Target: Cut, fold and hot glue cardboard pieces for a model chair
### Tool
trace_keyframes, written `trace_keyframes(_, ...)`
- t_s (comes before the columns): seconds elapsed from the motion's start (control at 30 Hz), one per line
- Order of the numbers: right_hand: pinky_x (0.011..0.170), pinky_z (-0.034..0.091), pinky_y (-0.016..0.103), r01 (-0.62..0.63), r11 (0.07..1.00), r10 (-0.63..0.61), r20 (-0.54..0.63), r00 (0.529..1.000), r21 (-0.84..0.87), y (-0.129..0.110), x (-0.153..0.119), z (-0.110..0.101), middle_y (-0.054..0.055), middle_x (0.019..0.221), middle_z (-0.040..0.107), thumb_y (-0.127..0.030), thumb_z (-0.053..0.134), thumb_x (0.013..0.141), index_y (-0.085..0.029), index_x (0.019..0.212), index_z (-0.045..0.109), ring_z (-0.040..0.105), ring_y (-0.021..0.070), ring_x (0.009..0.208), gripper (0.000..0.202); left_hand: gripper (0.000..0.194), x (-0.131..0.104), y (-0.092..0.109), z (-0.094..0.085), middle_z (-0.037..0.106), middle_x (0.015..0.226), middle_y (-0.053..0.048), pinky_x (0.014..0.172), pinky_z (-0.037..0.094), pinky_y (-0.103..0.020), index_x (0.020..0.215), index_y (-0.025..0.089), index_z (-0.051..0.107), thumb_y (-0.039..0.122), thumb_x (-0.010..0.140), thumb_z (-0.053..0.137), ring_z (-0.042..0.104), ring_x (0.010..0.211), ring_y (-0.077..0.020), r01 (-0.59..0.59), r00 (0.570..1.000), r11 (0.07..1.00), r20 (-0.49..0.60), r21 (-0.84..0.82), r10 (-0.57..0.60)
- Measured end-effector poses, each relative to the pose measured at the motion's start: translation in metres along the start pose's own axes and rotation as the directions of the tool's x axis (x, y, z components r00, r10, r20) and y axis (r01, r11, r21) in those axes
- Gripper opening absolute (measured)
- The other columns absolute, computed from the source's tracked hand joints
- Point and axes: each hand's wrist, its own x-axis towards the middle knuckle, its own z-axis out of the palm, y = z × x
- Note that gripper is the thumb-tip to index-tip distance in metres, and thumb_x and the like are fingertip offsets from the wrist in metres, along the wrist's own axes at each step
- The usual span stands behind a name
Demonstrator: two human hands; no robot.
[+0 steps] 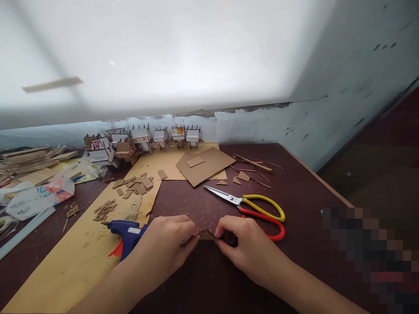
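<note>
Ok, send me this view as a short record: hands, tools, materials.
Left hand: pinching a small cardboard piece
Right hand: pinching its other end
Scissors: beyond right hand, red and yellow handles
Glue gun: blue, beside left hand, partly hidden
Cardboard scraps: piled on yellow sheet
Miniature chairs: grouped near wall

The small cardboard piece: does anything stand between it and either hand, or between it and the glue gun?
Nothing visible separates the cardboard piece from the left hand or the right hand; both hold it by its ends. The left hand stands between it and the glue gun.
</note>
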Motion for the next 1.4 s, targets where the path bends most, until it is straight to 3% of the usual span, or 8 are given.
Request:
trace_keyframes(0.27,0.061,0.041,0.026,0.032,0.999,-0.032,-0.011,0.999,0.003,0.0003,-0.0013,0.0028,-0.005,0.075,0.064,-0.001,0.067,0.078,-0.022,0.08,0.063,0.058,0.0132,0.067,0.021,0.019,0.0001,-0.0003,0.0003,0.068,0.075,0.002,0.058,0.036,-0.025,0.073,0.021,0.063,0.015,0.091,0.06,0.062,0.064,-0.0123,-0.011,1.0,1.0,-0.002,0.007,0.011)
trace_keyframes(0.4,0.073,0.045,0.029,0.152,0.988,-0.155,-0.089,0.984,-0.041,-0.0016,-0.0032,0.006,-0.001,0.087,0.066,-0.001,0.066,0.083,-0.021,0.08,0.063,0.06,0.0173,0.083,0.021,0.022,0.0005,-0.0004,0.0002,0.067,0.072,0.002,0.058,0.036,-0.025,0.071,0.02,0.061,0.016,0.093,0.059,0.061,0.063,-0.0121,-0.022,1.0,1.0,-0.008,0.021,0.022)
trace_keyframes(0.53,0.075,0.045,0.033,0.221,0.972,-0.229,-0.121,0.966,-0.077,-0.0039,-0.0047,0.0072,0.0,0.083,0.067,0.001,0.066,0.085,-0.021,0.08,0.065,0.058,0.0199,0.084,0.022,0.022,0.0006,-0.0002,0.0007,0.067,0.073,0.002,0.059,0.037,-0.025,0.072,0.02,0.062,0.016,0.093,0.059,0.063,0.064,-0.0124,-0.019,1.0,1.0,-0.007,0.017,0.019)
trace_keyframes(0.8,0.076,0.05,0.029,0.316,0.947,-0.3,-0.208,0.931,0.05,-0.007,-0.0046,0.0039,0.0,0.088,0.072,0.001,0.066,0.086,-0.021,0.089,0.072,0.064,0.0176,0.086,0.023,0.019,-0.0008,-0.0012,0.0013,0.069,0.075,0.003,0.059,0.037,-0.025,0.074,0.021,0.064,0.017,0.092,0.06,0.064,0.066,-0.0129,-0.025,1.0,1.0,-0.017,0.006,0.025)
trace_keyframes(1.4,0.073,0.049,0.03,0.185,0.982,-0.18,-0.119,0.976,0.035,-0.0052,-0.0025,0.0024,-0.001,0.085,0.071,0.004,0.065,0.081,-0.022,0.084,0.072,0.065,0.0181,0.083,0.027,0.02,-0.0013,-0.0002,0.0028,0.07,0.076,0.001,0.061,0.042,-0.024,0.074,0.02,0.065,0.013,0.091,0.059,0.067,0.068,-0.0141,-0.026,0.999,1.0,-0.032,-0.017,0.026)
